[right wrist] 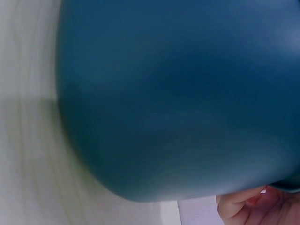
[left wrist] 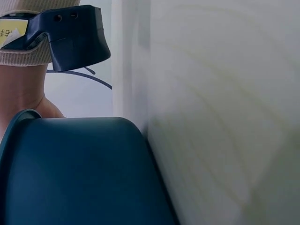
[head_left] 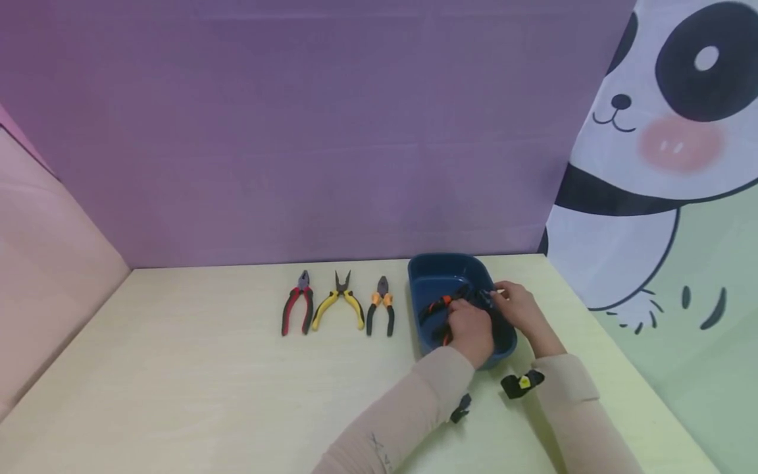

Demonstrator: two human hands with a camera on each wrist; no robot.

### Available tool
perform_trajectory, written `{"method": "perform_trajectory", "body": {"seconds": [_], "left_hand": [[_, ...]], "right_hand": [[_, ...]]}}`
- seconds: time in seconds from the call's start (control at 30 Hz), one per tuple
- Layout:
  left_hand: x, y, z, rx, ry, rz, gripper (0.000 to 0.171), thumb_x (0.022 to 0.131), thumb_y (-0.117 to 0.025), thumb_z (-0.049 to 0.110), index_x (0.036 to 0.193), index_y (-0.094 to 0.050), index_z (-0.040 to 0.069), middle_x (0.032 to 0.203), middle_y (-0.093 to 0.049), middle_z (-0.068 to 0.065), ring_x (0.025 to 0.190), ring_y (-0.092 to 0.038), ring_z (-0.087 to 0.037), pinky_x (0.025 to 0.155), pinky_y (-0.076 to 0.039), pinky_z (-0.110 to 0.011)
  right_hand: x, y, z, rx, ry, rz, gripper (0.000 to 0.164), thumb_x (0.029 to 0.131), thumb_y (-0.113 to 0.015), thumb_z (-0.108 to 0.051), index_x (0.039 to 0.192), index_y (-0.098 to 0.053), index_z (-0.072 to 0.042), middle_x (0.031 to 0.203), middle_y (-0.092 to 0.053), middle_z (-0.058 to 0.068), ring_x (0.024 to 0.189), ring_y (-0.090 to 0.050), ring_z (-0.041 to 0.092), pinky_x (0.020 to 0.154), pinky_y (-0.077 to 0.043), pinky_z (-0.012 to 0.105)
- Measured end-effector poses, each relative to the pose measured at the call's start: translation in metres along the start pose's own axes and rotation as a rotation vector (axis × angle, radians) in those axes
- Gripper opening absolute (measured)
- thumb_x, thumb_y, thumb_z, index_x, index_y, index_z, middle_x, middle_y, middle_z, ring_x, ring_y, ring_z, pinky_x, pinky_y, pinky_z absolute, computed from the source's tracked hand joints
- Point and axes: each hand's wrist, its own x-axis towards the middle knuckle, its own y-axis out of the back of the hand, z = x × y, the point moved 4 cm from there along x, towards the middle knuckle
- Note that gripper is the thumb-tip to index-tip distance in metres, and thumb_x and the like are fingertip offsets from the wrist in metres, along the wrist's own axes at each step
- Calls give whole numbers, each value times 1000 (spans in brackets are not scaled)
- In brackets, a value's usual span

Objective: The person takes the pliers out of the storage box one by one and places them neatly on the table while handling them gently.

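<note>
A blue plastic basin [head_left: 418, 280] stands at the right of the table with black-and-orange pliers [head_left: 439, 305] lying in it. Reaching into it over the near side, my left hand [head_left: 472, 332] has its fingers curled at these pliers; its fingertips are hidden. My right hand [head_left: 521, 308] holds the basin's right rim, fingertips close to a dark tool part [head_left: 482, 299] inside. The right wrist view shows curled fingers [right wrist: 243, 206] below the rim. Left of the basin lie red-and-black pliers [head_left: 304, 299], yellow long-nose pliers [head_left: 340, 299] with jaws spread, and orange-and-black pliers [head_left: 381, 306].
The pale wooden table [head_left: 207, 368] ends at a purple backdrop [head_left: 296, 145] just behind the tools. On the right, a panda-printed sheet [head_left: 651, 250] borders the table. Both sleeves carry black wrist cameras [head_left: 522, 383].
</note>
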Motion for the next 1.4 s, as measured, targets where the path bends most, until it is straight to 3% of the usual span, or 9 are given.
{"method": "perform_trajectory", "body": {"seconds": [0.53, 0.77, 1.0, 1.27, 1.4], "left_hand": [[-5, 3, -5, -72, -9, 52, 30, 81, -68, 37, 108, -69, 24, 107, -62, -4, 83, -48, -13, 52, -40, -26], [-6, 7, -9, -97, -39, 7, 31, 80, -69, 41, 107, -69, 26, 101, -65, 2, 87, -52, -13, 60, -43, -26], [-5, 9, -9, -55, -93, -17, 34, 80, -67, 46, 109, -68, 28, 102, -66, 9, 91, -52, -13, 70, -40, -29], [-1, 9, -8, -40, -48, 4, 35, 82, -66, 42, 113, -66, 26, 105, -64, 5, 88, -53, -14, 60, -45, -30], [0, 9, -10, -46, -67, 6, 31, 83, -66, 39, 111, -67, 26, 102, -66, 7, 87, -56, -11, 67, -44, -26]], "right_hand": [[-2, -2, 2, -1, 13, 19, 32, 93, -48, -10, 112, -53, 15, 99, -61, 33, 91, -59, 44, 79, -46, 52], [-2, -1, 1, 4, 17, 24, 31, 93, -49, -10, 111, -54, 15, 95, -62, 31, 88, -60, 42, 78, -46, 51], [-1, 1, -1, -13, 20, 19, 32, 94, -50, -10, 113, -53, 16, 98, -61, 32, 89, -60, 44, 78, -47, 52], [-1, 2, -3, -12, 8, 10, 33, 94, -49, -10, 114, -52, 16, 102, -60, 34, 92, -59, 45, 80, -46, 52], [0, 2, -2, -14, 7, 10, 34, 94, -48, -10, 115, -51, 16, 102, -59, 34, 92, -59, 45, 79, -47, 52]]}}
